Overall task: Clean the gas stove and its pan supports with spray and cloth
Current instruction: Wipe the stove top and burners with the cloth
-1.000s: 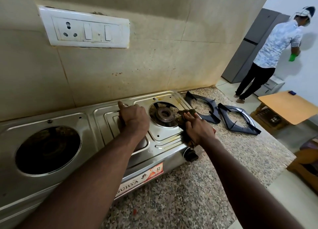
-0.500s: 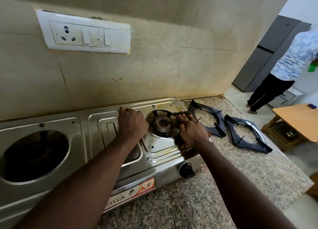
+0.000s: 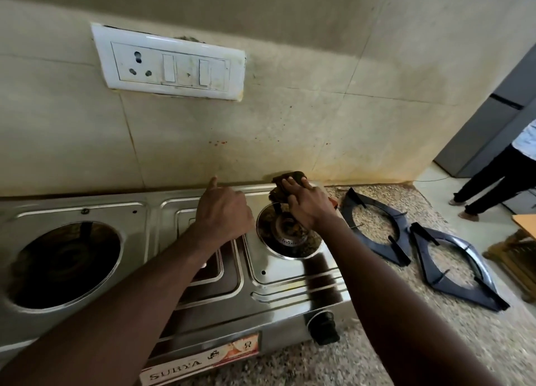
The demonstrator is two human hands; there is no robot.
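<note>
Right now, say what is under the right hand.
A brown cloth, gripped by the right hand over the stove. The hand hides much of it and the steel beneath.

Beige stained tiled wall w/ white switchboard. Speckled granite counter; grey fridge & wooden table far right.

1. Holding a brown cloth in the right hand against the back edge of the gas stove, behind its right burner.
2. Resting the left hand, fingers curled, on the stove's middle.
3. Lying on the counter right of the stove: first pan support, then second pan support.
4. Mounted on the wall above the stove: white switchboard.
</note>
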